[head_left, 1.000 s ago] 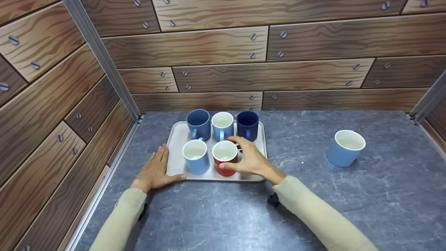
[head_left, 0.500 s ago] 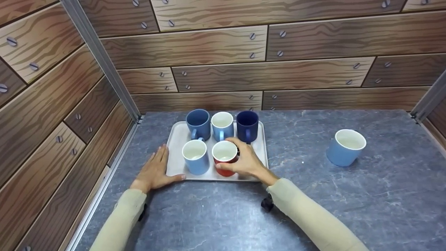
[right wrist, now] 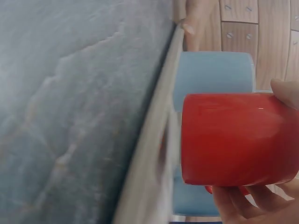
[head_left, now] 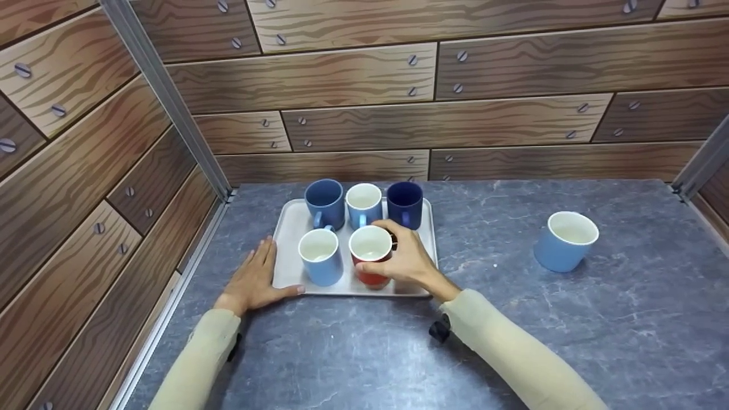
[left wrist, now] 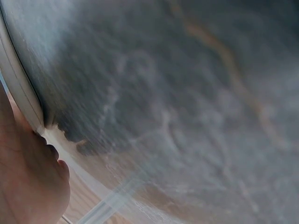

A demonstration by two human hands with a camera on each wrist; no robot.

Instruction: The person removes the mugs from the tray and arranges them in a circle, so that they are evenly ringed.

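Observation:
My right hand (head_left: 411, 263) grips a red mug (head_left: 371, 275) with a white inside, thumb in front and fingers behind. In the right wrist view the red mug (right wrist: 238, 140) hangs a little above the tray surface. My left hand (head_left: 250, 280) lies with straight fingers along the left edge of a pale tray (head_left: 289, 228), its thumb at the front edge. Left of the red mug stands a light blue mug (head_left: 323, 267). Behind them on the tray are a medium blue mug (head_left: 326, 208), another light blue mug (head_left: 364, 208) and a dark navy mug (head_left: 405, 208).
A separate light blue mug (head_left: 561, 247) stands on the grey marbled table (head_left: 490, 296), well right of the tray. Wood-patterned walls (head_left: 364, 125) enclose the back and sides, with a metal post (head_left: 165, 97) in the back left corner.
My right hand has closed more firmly round the red mug and raised it slightly off the tray, a touch to the right. The left hand and the other mugs have stayed put.

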